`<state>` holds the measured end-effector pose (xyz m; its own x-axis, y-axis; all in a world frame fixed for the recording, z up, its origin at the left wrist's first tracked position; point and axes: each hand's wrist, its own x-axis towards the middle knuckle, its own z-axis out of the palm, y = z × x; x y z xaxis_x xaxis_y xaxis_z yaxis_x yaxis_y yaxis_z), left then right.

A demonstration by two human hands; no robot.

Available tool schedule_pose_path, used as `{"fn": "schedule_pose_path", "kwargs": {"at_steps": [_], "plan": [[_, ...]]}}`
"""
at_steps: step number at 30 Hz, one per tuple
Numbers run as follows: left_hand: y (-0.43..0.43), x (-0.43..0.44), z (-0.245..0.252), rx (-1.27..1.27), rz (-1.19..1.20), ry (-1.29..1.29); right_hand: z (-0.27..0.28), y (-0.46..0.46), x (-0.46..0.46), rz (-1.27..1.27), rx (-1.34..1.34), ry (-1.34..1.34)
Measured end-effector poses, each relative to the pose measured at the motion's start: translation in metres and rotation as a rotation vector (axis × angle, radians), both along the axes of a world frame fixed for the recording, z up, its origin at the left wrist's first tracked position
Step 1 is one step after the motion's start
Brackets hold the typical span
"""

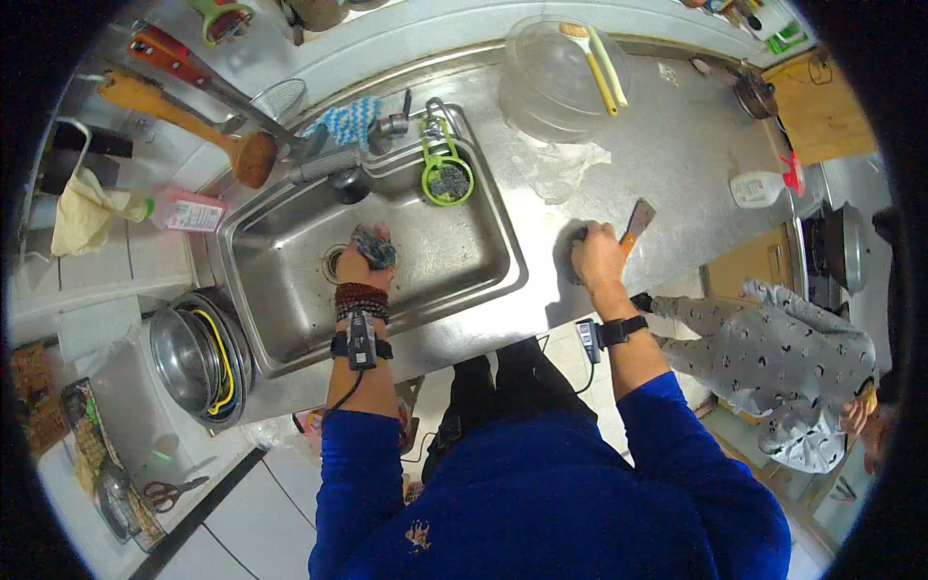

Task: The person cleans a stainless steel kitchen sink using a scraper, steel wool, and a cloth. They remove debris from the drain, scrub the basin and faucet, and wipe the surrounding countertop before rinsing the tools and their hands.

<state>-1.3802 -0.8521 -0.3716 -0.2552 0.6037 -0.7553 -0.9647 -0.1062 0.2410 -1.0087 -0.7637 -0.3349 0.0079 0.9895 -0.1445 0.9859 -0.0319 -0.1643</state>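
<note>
My left hand (364, 259) is over the stainless steel sink basin (449, 254), near the drain (333, 262). It grips a crumpled grey-green wad (375, 249), perhaps a wet cloth. On the steel counter (674, 152) right of the sink, my right hand (599, 259) is closed around a small dark wad (579, 234), mostly hidden by the fingers. A scraper with an orange handle (636, 226) lies right beside that hand, its blade pointing away from me. Inside the basin's far corner sits a green-rimmed strainer (447, 181) holding dark bits.
A clear plastic bowl (536, 109) and a yellow-handled brush (600, 76) are at the back. Stacked metal bowls (185, 359) stand left of the sink. A spray bottle (761, 188) lies at right. Another person in patterned clothes (783, 355) is close on my right.
</note>
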Motion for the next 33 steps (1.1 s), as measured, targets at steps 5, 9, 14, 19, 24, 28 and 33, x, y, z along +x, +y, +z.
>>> {"fn": "schedule_pose_path", "kwargs": {"at_steps": [5, 9, 14, 19, 24, 28, 33], "plan": [[-0.007, 0.009, -0.003, -0.131, -0.19, 0.447, -0.011, 0.01, -0.111, 0.004, -0.149, 0.906], [-0.015, 0.013, 0.017, -0.121, -0.281, 0.421, -0.006, 0.01, -0.214, 0.068, -0.304, 1.231], [-0.024, 0.007, 0.043, -0.025, -0.255, 0.494, 0.003, 0.002, -0.264, 0.15, -0.344, 1.184], [-0.035, -0.001, 0.046, -0.041, -0.482, 0.815, 0.007, 0.004, -0.254, 0.014, -0.766, 1.462], [-0.033, 0.004, 0.033, 0.122, -0.113, 0.32, 0.006, 0.006, -0.248, -0.155, -1.133, 1.767], [-0.03, 0.007, 0.015, 0.169, -0.077, 0.18, 0.002, 0.009, -0.244, -0.076, -1.08, 1.754], [-0.04, -0.002, -0.031, 0.019, -0.049, 0.427, -0.006, 0.013, -0.234, 0.134, -0.873, 1.59]]}}
